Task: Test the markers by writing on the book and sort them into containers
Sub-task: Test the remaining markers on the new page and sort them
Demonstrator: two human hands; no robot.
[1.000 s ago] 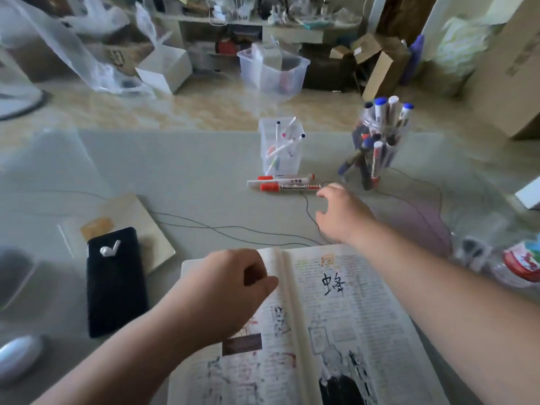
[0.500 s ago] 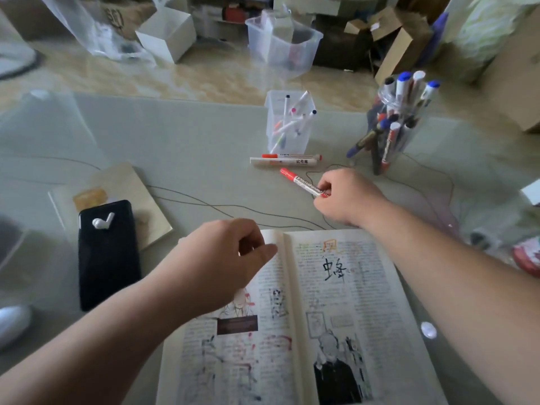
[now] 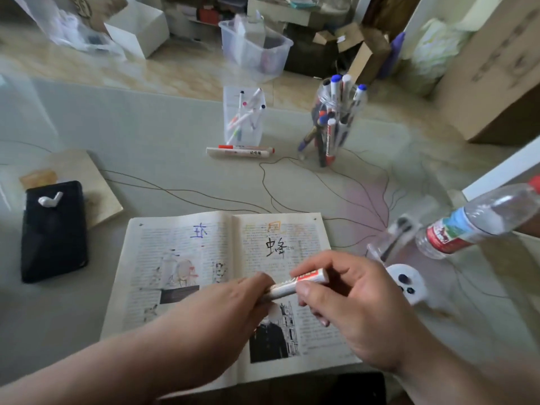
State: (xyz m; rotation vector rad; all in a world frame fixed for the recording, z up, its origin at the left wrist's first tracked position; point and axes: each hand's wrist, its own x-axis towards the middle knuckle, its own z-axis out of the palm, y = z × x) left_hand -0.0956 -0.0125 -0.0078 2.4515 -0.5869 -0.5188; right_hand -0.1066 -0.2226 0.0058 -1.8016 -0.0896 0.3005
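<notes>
White-barrelled marker [image 3: 295, 283] is gripped at either end by the left hand [image 3: 230, 311] and right hand [image 3: 344, 302], close together over the open book [image 3: 181, 258], seemingly to uncap it for testing.

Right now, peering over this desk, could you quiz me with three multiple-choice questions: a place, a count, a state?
1. The small white earbud lies: A) on the flat black phone; B) inside a jar; C) on a page.
2. How many loose markers lie before the square clear plastic container? A) one; B) two; C) four.
3. The white red-labelled marker is: A) lying flat; B) gripped by the left hand and right hand; C) standing in a cup.
Answers: 1 A, it rests on the phone's dark face; 2 B, two lie side by side; 3 B, fingers of both hands curl round it.
</notes>
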